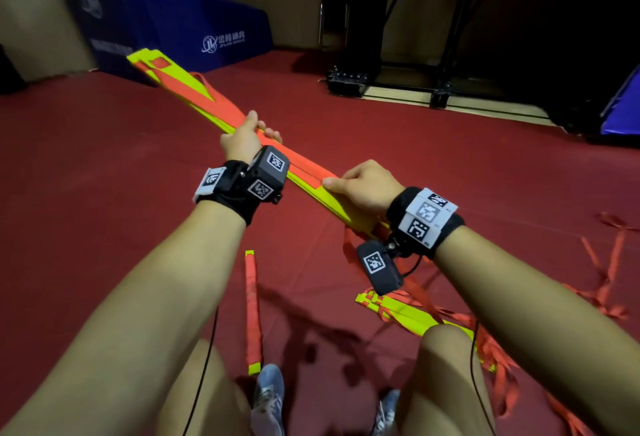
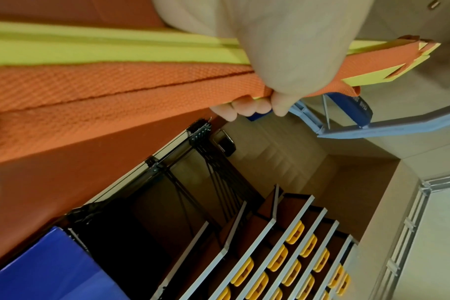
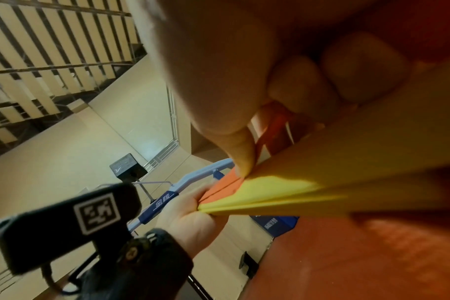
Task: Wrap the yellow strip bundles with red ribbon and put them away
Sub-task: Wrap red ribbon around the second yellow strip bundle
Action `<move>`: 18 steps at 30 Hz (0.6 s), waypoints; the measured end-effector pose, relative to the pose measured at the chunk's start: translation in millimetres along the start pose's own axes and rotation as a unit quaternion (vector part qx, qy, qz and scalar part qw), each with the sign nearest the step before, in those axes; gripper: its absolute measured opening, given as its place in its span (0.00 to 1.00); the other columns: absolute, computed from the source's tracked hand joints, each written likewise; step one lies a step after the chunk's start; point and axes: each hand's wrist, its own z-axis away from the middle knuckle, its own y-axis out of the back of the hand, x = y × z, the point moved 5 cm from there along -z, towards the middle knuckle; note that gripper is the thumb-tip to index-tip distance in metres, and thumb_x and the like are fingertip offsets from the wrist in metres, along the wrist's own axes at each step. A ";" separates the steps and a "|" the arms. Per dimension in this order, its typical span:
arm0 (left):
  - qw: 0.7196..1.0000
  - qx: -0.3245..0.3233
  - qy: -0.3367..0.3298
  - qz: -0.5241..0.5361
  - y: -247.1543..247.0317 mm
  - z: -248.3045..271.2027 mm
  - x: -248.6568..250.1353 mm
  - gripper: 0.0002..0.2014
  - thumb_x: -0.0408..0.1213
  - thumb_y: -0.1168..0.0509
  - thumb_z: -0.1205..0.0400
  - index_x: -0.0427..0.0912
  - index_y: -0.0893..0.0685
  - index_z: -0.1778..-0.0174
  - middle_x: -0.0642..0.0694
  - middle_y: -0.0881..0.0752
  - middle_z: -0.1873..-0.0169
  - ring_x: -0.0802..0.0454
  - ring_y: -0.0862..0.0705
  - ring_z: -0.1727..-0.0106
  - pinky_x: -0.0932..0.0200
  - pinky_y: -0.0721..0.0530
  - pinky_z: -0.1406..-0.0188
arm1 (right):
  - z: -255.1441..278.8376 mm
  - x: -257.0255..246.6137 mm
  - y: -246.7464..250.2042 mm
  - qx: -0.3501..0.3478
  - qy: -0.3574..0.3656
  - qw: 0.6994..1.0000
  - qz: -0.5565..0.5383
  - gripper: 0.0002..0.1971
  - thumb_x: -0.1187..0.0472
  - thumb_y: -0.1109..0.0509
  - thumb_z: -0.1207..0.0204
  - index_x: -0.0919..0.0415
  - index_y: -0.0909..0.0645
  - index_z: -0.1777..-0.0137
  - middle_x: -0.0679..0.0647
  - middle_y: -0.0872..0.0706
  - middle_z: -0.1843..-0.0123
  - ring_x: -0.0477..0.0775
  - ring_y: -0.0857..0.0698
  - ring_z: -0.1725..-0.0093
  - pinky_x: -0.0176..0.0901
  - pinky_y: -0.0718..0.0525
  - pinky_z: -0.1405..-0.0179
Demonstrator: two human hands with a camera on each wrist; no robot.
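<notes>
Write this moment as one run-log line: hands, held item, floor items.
left hand: grips ribbon-wrapped yellow strip bundle | right hand: grips same bundle | floor: wrapped bundle, yellow bundle, loose red ribbons

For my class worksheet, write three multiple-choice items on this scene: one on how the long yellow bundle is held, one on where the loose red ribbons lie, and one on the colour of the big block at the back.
1. The long yellow bundle is
A. gripped by the left hand and the right hand
B. leaning against a wall
C. hanging from a hook

2. The loose red ribbons lie
A. over the person's shoulders
B. on the floor, to the person's right
C. in a drawer

3. The block with the white logo is
A. green
B. white
C. blue

Answers:
1 A: fingers of both hands curl round it, clear of the floor.
2 B: the strands lie on the carpet beyond the right forearm.
3 C: its faces show blue.
</notes>
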 end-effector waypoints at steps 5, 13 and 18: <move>0.995 -0.014 0.060 0.077 10.5 -14.4 8.2 0.12 0.34 0.35 0.11 0.37 0.24 0.60 0.47 0.21 0.74 0.52 0.23 0.81 0.58 0.17 0.76 | 1.3 12.7 9.5 -0.035 -0.017 0.999 0.006 0.35 0.30 0.27 0.27 0.69 0.16 0.60 0.52 0.26 0.72 0.53 0.27 0.70 0.44 0.32 0.66; 0.981 -0.035 0.067 0.180 24.7 -8.8 10.1 0.13 0.29 0.36 0.12 0.37 0.21 0.63 0.44 0.17 0.70 0.50 0.15 0.70 0.51 0.12 0.46 | 10.3 -6.7 2.0 -0.139 0.059 0.987 -0.049 0.24 0.43 0.34 0.14 0.55 0.22 0.69 0.47 0.24 0.76 0.45 0.30 0.79 0.39 0.32 0.77; 0.991 -0.070 0.107 0.046 10.3 9.3 -26.1 0.09 0.39 0.38 0.10 0.43 0.21 0.55 0.46 0.13 0.64 0.48 0.10 0.66 0.43 0.14 0.49 | 8.8 -15.3 3.4 -0.069 0.105 0.991 -0.053 0.21 0.47 0.30 0.16 0.57 0.18 0.69 0.45 0.20 0.81 0.47 0.25 0.79 0.35 0.29 0.79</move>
